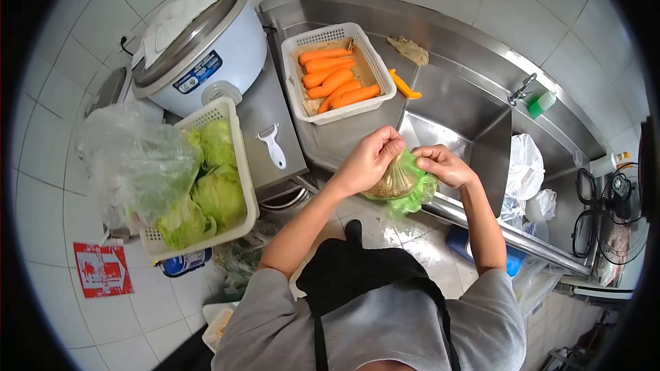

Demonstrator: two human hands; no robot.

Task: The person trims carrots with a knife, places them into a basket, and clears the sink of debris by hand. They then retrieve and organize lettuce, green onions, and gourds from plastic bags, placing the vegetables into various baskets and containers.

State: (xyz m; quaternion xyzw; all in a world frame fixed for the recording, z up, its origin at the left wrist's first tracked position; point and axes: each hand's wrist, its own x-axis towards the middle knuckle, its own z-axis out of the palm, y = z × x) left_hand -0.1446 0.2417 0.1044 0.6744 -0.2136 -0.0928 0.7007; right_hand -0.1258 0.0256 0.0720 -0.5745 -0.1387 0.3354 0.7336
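In front of my body, above the sink's front edge, both hands grip a green plastic bag (pixel 405 189). Something brownish shows through its side, but I cannot make out what it is. My left hand (pixel 373 159) pinches the gathered top of the bag. Close beside it, my right hand (pixel 447 165) has its fingers closed on the bag's upper right part. Beyond my hands stands a white plastic basket (pixel 380 69) with several orange carrots (pixel 337 81) on brown paper. A slim yellow-orange object (pixel 404 85) lies between that basket and the sink basin.
At left, lettuce heads (pixel 218 192) and a clear plastic bag (pixel 134 158) fill a cream basket (pixel 251 189). A white peeler (pixel 273 145) lies beside a large rice cooker (pixel 206 55). The steel sink (pixel 454 113) has a tap (pixel 522 89) and green bottle (pixel 543 104). Crumpled brown paper (pixel 409 50) lies behind.
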